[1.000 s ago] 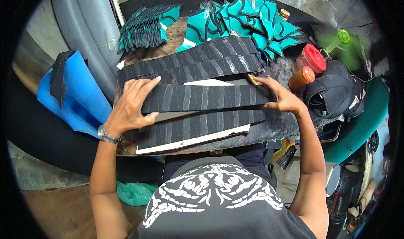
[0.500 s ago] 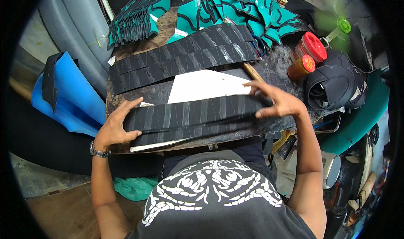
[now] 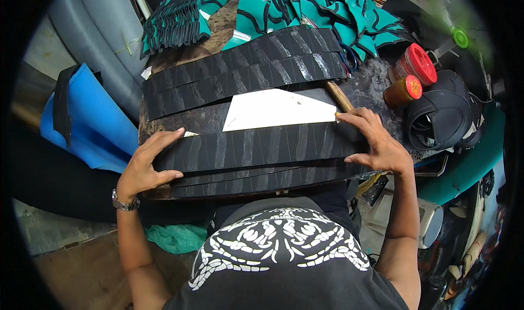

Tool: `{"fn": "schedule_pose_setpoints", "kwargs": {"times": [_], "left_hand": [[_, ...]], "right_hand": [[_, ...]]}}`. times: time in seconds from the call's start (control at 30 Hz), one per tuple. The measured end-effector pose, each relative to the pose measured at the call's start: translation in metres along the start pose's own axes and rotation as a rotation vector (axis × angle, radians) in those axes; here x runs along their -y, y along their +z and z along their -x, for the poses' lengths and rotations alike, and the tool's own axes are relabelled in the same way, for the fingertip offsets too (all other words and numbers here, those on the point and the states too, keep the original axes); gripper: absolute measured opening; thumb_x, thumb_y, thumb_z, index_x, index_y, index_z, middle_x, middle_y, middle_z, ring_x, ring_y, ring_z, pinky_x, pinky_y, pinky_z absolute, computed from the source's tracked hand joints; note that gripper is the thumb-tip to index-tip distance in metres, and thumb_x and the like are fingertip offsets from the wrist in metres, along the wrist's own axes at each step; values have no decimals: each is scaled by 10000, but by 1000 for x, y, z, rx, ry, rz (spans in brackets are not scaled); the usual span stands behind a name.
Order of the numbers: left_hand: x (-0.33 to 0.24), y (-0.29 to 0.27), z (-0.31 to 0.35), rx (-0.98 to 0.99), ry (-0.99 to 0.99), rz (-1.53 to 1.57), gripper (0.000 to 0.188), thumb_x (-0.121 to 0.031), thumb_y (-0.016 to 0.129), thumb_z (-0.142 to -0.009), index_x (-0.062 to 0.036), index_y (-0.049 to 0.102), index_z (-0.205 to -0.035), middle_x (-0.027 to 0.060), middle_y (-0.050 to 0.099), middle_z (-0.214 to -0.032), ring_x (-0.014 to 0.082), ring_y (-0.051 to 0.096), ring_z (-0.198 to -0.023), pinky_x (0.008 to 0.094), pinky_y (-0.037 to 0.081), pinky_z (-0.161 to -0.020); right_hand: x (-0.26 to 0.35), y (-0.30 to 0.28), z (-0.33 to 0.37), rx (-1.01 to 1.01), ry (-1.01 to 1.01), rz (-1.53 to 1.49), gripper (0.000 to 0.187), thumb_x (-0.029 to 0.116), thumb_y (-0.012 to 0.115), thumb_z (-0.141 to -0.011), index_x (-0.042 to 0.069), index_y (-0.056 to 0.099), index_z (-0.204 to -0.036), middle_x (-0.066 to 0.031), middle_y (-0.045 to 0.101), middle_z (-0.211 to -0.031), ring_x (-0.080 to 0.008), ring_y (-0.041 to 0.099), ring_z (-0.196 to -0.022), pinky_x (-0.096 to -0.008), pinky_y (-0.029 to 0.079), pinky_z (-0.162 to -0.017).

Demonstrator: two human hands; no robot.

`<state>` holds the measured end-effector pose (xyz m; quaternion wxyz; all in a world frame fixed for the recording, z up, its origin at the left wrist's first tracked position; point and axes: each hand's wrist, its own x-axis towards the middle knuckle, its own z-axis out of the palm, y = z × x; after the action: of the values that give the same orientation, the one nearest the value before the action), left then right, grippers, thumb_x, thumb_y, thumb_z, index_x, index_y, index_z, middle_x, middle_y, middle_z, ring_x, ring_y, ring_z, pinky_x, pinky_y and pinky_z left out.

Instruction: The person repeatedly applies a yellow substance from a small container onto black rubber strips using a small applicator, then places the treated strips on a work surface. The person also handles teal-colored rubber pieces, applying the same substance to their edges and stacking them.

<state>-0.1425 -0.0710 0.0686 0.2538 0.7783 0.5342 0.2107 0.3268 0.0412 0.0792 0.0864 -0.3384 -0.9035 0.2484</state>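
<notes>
My left hand (image 3: 143,166) grips the left end of a long black ribbed strip (image 3: 256,145), and my right hand (image 3: 377,140) grips its right end. The strip lies across the near edge of the dark worktable (image 3: 376,94), on top of other black strips (image 3: 256,179). A white sheet (image 3: 278,109) shows just beyond it. Two more black ribbed strips (image 3: 240,72) lie farther back across the table.
Teal-and-black cut pieces (image 3: 327,9) and a fanned stack of the same (image 3: 177,20) sit at the back. A wooden handle (image 3: 340,96), two red-lidded jars (image 3: 409,75) and a black moulded part (image 3: 445,116) are at right. A blue sheet (image 3: 90,124) leans at left.
Both hands have pulled the black strip toward me, from the table's middle to its near edge, uncovering the white sheet behind it.
</notes>
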Motion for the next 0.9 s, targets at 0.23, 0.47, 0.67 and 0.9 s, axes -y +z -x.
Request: {"fn": "schedule_pose_setpoints", "kwargs": {"times": [0.23,0.47,0.67,0.9], "left_hand": [[10,10,-7,-22,-14,-192,817,-181,847,-630,-147,542,-1386,97,597,-1232,294,539,-1209,493,296,-1138],[51,-1,10,43,-100,-132,867,-458,818,-696,-127,489,-1427,54,491,-1466,285,429,-1371,558,94,-1185],[79,-9,-38,-173,-103,-348,865,-213,787,-723,-128,386,-1485,173,494,-1395,348,429,-1317,468,286,-1127],[79,-6,-82,31,-116,-382,970,-311,826,-689,-191,335,-1517,110,476,-1428,295,418,-1333,514,225,-1142]], "right_hand": [[-22,-1,-15,-6,-34,-11,676,207,681,-726,82,443,-1347,-158,478,-1345,-355,407,-1308,-494,222,-1121],[-26,-7,-47,-81,125,7,676,133,669,-730,85,474,-1376,-151,512,-1349,-341,421,-1321,-466,237,-1132],[-42,-6,-97,-257,-73,504,834,94,658,-743,198,338,-1507,-141,449,-1426,-332,371,-1362,-511,246,-1113],[-39,-13,-129,-34,-27,572,1043,28,706,-628,273,258,-1536,-123,480,-1366,-317,387,-1346,-582,193,-1136]]}}
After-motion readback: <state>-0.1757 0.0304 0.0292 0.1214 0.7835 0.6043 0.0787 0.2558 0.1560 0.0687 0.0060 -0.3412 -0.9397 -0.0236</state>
